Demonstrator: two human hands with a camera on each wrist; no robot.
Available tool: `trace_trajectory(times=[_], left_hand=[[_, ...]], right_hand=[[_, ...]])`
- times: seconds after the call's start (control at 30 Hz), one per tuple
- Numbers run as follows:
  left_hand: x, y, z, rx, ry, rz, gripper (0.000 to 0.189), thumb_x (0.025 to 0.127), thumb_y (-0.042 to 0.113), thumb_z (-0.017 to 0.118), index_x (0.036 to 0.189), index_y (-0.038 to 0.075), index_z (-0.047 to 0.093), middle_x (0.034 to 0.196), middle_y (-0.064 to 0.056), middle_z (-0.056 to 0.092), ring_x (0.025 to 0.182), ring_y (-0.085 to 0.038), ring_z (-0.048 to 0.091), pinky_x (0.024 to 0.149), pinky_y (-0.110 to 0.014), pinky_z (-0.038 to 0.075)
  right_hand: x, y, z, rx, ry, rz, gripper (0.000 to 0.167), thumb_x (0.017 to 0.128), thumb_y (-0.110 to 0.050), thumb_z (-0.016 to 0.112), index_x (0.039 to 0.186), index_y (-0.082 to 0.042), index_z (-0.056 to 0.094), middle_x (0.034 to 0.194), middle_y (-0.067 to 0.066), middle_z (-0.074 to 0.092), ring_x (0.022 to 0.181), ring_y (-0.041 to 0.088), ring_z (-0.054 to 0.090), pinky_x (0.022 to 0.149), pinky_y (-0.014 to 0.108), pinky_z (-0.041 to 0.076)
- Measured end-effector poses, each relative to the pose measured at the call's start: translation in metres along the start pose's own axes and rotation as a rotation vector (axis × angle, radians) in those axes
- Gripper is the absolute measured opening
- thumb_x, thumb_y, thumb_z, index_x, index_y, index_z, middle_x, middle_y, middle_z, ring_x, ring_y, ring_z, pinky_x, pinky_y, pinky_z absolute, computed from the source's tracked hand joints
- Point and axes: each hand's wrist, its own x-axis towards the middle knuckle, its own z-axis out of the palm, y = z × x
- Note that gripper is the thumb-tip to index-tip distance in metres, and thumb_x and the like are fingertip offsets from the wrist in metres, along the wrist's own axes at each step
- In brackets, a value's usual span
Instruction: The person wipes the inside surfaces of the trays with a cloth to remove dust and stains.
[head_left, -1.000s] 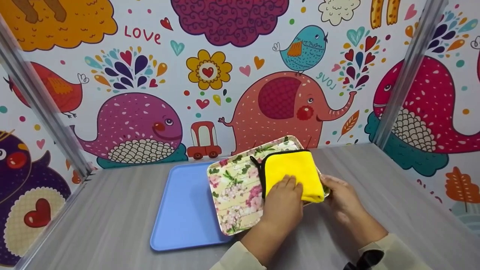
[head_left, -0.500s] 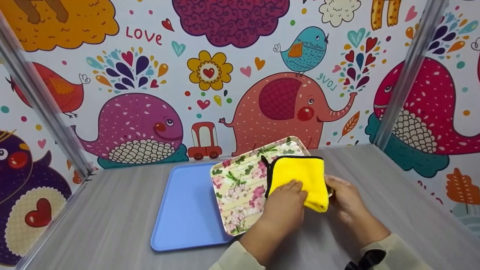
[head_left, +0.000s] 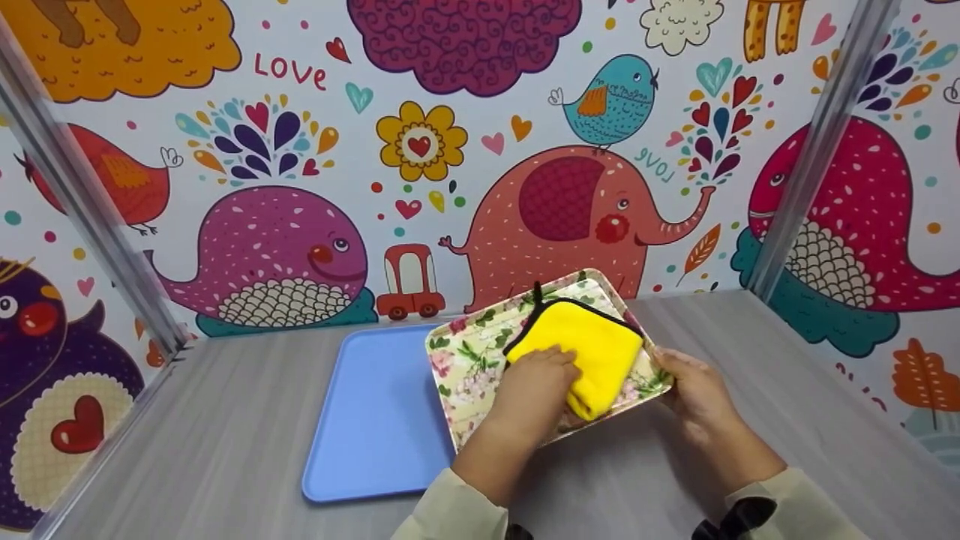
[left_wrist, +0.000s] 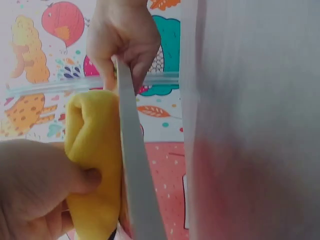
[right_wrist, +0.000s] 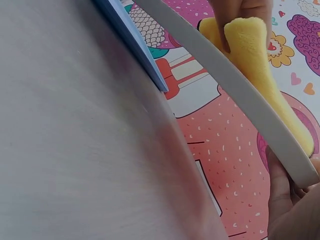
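My right hand (head_left: 697, 390) grips the right edge of a floral tray (head_left: 469, 360), with the thumb on the rim. The tray is held up off the table and tilted. A folded yellow cloth (head_left: 589, 352) with black edging and a small black loop lies against the tray's patterned face, turned at an angle to its sides. My left hand (head_left: 532, 390) holds the cloth at its left part, and the left wrist view shows the thumb (left_wrist: 82, 181) pressed into its folds. From the right wrist view, the tray's pale rim (right_wrist: 240, 95) stands between the camera and the cloth (right_wrist: 262, 70).
A blue tray (head_left: 375, 420) lies flat on the grey table (head_left: 225, 435), left of the floral tray and partly behind it. Printed panels (head_left: 420, 210) with cartoon animals rise at the back and sides, joined by metal posts (head_left: 817, 150).
My left hand has drawn the yellow cloth leftwards and turned it clockwise across the tray; its lower corner has swung left. My right hand stays on the tray's edge.
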Motion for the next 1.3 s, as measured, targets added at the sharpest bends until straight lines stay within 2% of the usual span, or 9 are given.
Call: trace_trajectory(times=[0.13,0.2,0.33,0.57,0.67,0.87,1.0,1.17,1.3], left_hand=[[0.002,-0.011,0.002,-0.022,0.028,-0.072,0.033,0.09,0.022,0.082,0.123,0.021,0.078,0.133,0.004,0.073,0.131,-0.017,0.065,0.114,-0.034,0.049],[0.002,-0.015,0.002,-0.027,0.018,-0.116,0.034,0.09,0.019,0.081,0.124,0.02,0.077,0.134,0.003,0.072,0.132,-0.018,0.065,0.115,-0.035,0.048],[0.003,-0.023,0.001,-0.021,-0.006,-0.197,0.039,0.087,0.023,0.084,0.125,0.018,0.076,0.137,0.001,0.071,0.133,-0.02,0.064,0.116,-0.038,0.048],[0.001,-0.037,0.002,0.021,0.043,-0.334,0.035,0.087,0.02,0.084,0.121,0.016,0.078,0.134,-0.001,0.073,0.129,-0.022,0.066,0.111,-0.04,0.052],[0.0,-0.04,0.001,-0.003,0.028,-0.391,0.034,0.09,0.015,0.08,0.124,0.014,0.076,0.135,-0.003,0.072,0.131,-0.023,0.065,0.113,-0.041,0.051],[0.001,-0.037,0.0,-0.02,0.007,-0.407,0.03,0.097,0.009,0.071,0.126,0.011,0.074,0.139,-0.007,0.07,0.134,-0.026,0.063,0.115,-0.042,0.049],[0.002,-0.032,0.001,-0.033,0.014,-0.403,0.033,0.094,0.014,0.075,0.128,0.011,0.074,0.14,-0.007,0.069,0.135,-0.026,0.062,0.114,-0.042,0.05],[0.001,-0.026,0.003,-0.011,0.061,-0.389,0.033,0.09,0.023,0.081,0.121,0.01,0.077,0.133,-0.008,0.072,0.127,-0.024,0.067,0.105,-0.042,0.056],[0.001,-0.023,0.002,-0.017,0.029,-0.394,0.037,0.09,0.025,0.081,0.123,0.011,0.075,0.135,-0.007,0.072,0.128,-0.023,0.067,0.105,-0.042,0.057]], right_hand=[[0.001,0.0,0.002,-0.022,-0.005,-0.016,0.042,0.109,-0.027,0.053,0.141,0.0,0.056,0.088,-0.007,0.074,0.078,0.006,0.072,0.076,0.022,0.061],[0.0,0.001,0.003,-0.031,-0.005,-0.027,0.041,0.11,-0.027,0.052,0.141,-0.001,0.056,0.088,-0.008,0.074,0.079,0.004,0.071,0.075,0.021,0.06],[0.0,0.001,0.003,-0.032,-0.01,-0.036,0.041,0.11,-0.028,0.053,0.141,-0.001,0.056,0.089,-0.009,0.073,0.081,0.004,0.07,0.076,0.022,0.06],[-0.002,0.0,0.002,-0.039,-0.009,-0.026,0.051,0.11,-0.033,0.051,0.149,-0.001,0.049,0.094,-0.009,0.074,0.086,0.005,0.071,0.079,0.022,0.06],[-0.002,0.0,0.002,-0.032,-0.012,-0.032,0.05,0.11,-0.032,0.051,0.149,-0.001,0.049,0.094,-0.009,0.074,0.087,0.005,0.071,0.08,0.022,0.06],[-0.003,0.0,0.001,-0.002,-0.006,-0.031,0.037,0.109,-0.03,0.053,0.137,-0.007,0.061,0.093,-0.009,0.074,0.086,0.005,0.071,0.079,0.023,0.06],[-0.003,0.0,0.0,0.025,-0.007,-0.024,0.029,0.109,-0.029,0.053,0.127,-0.012,0.067,0.092,-0.009,0.074,0.085,0.005,0.071,0.079,0.022,0.06],[-0.002,0.0,0.001,0.026,-0.017,-0.035,0.029,0.11,-0.028,0.052,0.127,-0.01,0.065,0.091,-0.009,0.073,0.085,0.005,0.071,0.079,0.022,0.06],[-0.002,0.0,0.001,0.025,-0.015,-0.038,0.027,0.11,-0.028,0.051,0.125,-0.011,0.066,0.09,-0.009,0.073,0.084,0.005,0.071,0.078,0.022,0.06]])
